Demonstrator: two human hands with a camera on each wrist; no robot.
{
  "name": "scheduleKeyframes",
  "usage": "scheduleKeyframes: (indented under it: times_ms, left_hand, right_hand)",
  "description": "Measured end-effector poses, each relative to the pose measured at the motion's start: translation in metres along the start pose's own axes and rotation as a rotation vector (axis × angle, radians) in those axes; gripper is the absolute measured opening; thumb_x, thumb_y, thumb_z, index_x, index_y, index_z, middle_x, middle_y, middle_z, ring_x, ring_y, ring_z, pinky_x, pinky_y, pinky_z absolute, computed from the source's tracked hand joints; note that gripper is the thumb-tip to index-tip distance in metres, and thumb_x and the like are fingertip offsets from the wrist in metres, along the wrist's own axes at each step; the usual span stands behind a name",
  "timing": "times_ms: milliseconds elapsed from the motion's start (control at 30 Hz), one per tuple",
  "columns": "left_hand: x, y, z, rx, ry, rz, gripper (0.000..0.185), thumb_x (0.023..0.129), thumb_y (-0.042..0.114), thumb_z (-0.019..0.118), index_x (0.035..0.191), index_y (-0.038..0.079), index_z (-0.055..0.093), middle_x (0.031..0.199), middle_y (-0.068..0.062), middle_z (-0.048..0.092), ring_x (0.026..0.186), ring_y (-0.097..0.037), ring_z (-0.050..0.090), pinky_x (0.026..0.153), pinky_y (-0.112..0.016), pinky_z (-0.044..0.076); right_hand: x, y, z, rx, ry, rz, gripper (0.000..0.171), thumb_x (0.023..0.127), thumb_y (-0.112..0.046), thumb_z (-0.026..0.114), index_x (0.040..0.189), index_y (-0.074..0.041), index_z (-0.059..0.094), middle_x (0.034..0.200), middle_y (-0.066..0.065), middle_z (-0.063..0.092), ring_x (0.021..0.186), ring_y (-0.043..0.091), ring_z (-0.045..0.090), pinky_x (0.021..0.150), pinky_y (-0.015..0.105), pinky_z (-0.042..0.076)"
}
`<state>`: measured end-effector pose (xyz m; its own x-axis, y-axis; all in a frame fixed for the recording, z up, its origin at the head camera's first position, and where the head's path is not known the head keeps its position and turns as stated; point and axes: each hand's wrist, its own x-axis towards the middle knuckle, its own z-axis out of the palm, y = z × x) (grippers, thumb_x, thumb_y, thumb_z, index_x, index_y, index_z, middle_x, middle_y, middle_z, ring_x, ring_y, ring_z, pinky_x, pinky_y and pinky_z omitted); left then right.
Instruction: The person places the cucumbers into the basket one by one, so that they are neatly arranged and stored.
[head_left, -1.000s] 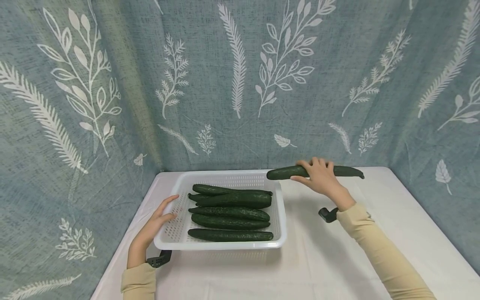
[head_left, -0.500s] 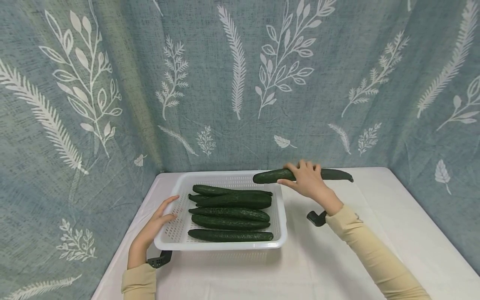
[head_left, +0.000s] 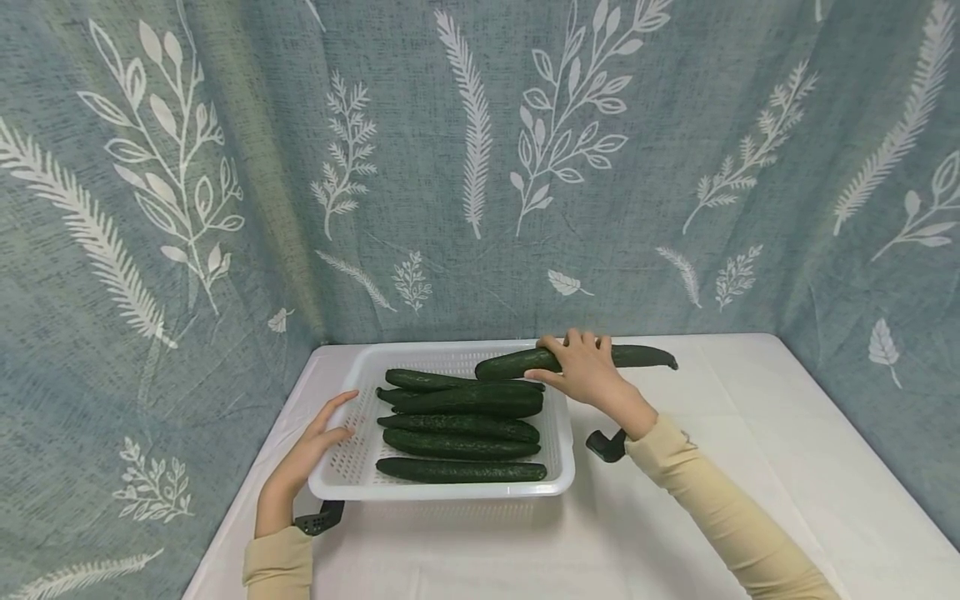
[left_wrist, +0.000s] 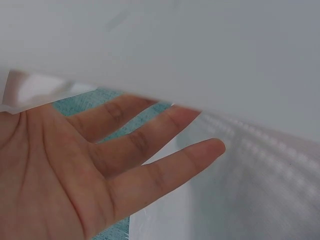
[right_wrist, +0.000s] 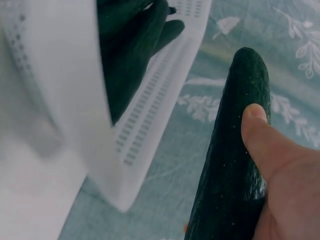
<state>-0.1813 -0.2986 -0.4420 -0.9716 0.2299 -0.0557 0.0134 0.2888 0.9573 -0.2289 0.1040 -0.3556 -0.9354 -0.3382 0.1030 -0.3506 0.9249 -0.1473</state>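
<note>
Left hand [head_left: 303, 454] lies flat with straight, spread fingers against the left wall of the white basket [head_left: 558, 467], holding nothing; beige sleeve [head_left: 277, 567] and black wrist mount [head_left: 318, 518] sit at the near edge. Right hand [head_left: 588, 375] grips a dark green cucumber [head_left: 510, 362] around its middle, fingers over the top, thumb underneath. Cucumber is held roughly level, lifted above the basket's far right corner, its left end over the basket interior and its stem end [head_left: 663, 358] sticking out right past the rim.

Left wrist view shows only the open palm [left_wrist: 55, 180] and extended fingers [left_wrist: 175, 162] beside the perforated basket wall [left_wrist: 260, 170], nothing curled; teal cloth shows between the fingers. Right wrist view gives what the head view hides: thumb [right_wrist: 257, 132] pressed on the cucumber's bumpy skin [right_wrist: 235, 165], with the slotted basket side [right_wrist: 150, 105] close by on the left and dark cucumbers visible inside it.

Basket sits on a white table [head_left: 750, 467] and holds five cucumbers [head_left: 461, 446] lying lengthwise left to right, packed side by side, the back two overlapping. Nearest one [head_left: 461, 472] lies along the front wall. Behind the table hangs a blue-grey curtain with white leaf print [head_left: 480, 167].
</note>
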Motion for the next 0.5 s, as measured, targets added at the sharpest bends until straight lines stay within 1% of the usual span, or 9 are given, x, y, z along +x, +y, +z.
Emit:
scheduleKeyframes:
  times_ms: [167, 300, 367, 500]
  left_hand:
    - [0.002, -0.001, 0.000, 0.009, 0.004, 0.004, 0.056, 0.089, 0.010, 0.042, 0.138, 0.022, 0.019, 0.139, -0.020, 0.019, 0.115, -0.041, 0.035, 0.076, -0.038, 0.044]
    - [0.002, -0.001, 0.000, 0.008, 0.002, 0.004, 0.055, 0.089, 0.011, 0.042, 0.138, 0.022, 0.020, 0.138, -0.020, 0.020, 0.115, -0.041, 0.034, 0.077, -0.039, 0.044]
    - [0.002, -0.001, 0.000, 0.010, 0.004, -0.002, 0.055, 0.089, 0.011, 0.042, 0.138, 0.022, 0.020, 0.139, -0.020, 0.020, 0.115, -0.041, 0.035, 0.076, -0.039, 0.044]
    - [0.002, -0.002, 0.000, 0.007, 0.010, -0.017, 0.056, 0.088, 0.010, 0.042, 0.138, 0.023, 0.020, 0.139, -0.020, 0.020, 0.113, -0.042, 0.037, 0.075, -0.040, 0.045]
  right_hand:
    - [0.002, -0.012, 0.002, -0.011, 0.002, -0.023, 0.065, 0.076, -0.068, 0.039, 0.128, -0.028, 0.042, 0.095, 0.010, 0.042, 0.081, 0.025, 0.035, 0.071, 0.042, 0.020]
    - [0.003, -0.022, 0.003, -0.024, 0.002, -0.029, 0.065, 0.076, -0.068, 0.038, 0.128, -0.028, 0.042, 0.099, 0.012, 0.043, 0.085, 0.027, 0.037, 0.074, 0.044, 0.022]
    - [0.004, -0.028, 0.004, -0.043, -0.002, -0.021, 0.066, 0.076, -0.069, 0.037, 0.128, -0.029, 0.041, 0.102, 0.013, 0.043, 0.087, 0.029, 0.038, 0.076, 0.045, 0.023]
    - [0.007, -0.040, 0.007, -0.083, -0.007, 0.001, 0.067, 0.076, -0.070, 0.034, 0.129, -0.030, 0.039, 0.104, 0.015, 0.044, 0.088, 0.030, 0.038, 0.079, 0.047, 0.025]
